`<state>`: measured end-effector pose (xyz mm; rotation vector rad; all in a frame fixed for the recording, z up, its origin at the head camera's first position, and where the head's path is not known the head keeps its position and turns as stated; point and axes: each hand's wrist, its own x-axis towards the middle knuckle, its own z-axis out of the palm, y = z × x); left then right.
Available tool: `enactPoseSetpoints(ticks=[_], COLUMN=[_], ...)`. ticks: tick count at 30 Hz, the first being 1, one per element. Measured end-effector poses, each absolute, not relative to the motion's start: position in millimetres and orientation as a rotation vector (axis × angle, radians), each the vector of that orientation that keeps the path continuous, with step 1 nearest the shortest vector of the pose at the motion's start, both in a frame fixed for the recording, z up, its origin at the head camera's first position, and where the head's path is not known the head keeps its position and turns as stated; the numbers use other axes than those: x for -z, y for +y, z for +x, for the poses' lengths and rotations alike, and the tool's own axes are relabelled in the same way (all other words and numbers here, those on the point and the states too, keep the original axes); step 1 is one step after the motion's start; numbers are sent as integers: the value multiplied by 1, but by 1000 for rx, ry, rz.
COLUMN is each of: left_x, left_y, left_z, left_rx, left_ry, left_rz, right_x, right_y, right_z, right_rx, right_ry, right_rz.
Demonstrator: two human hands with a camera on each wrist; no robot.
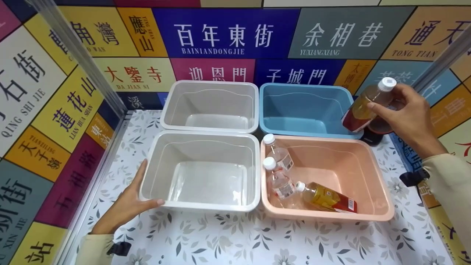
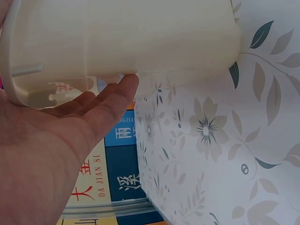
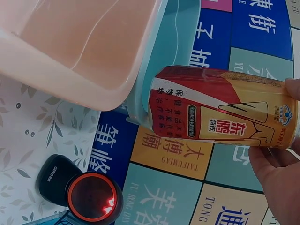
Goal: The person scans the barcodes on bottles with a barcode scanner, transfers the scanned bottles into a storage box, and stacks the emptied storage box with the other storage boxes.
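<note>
Bench (image 1: 206,235): open strip along near edge of pink bin (image 1: 327,214). White bin (image 1: 209,184) left of pink bin, blue bin (image 1: 305,127) behind. Left hand (image 1: 127,202), fingers extended, touching white bin's outer edge. Right hand (image 1: 408,114) gripping tilted bottle (image 1: 362,110) past pink bin's far-right corner; scanner (image 3: 79,190) off same corner.

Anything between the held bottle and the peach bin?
Nothing visible stands between the bottle in the right hand and the open top of the peach bin; the bottles inside sit toward its left and near sides.
</note>
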<state>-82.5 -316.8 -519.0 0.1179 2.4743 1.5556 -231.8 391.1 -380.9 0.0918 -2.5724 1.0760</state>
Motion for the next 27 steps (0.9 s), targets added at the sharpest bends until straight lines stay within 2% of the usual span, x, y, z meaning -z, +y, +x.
enactPoseSetpoints(ticks=[27], left_x=[518], left_y=[-315], left_z=[-82], left_rx=[-1595], left_ry=[2455], left_rz=[126], right_x=[392], right_y=[367], right_z=[-242], right_rx=[-1004], right_ry=[-2605], right_rz=[251])
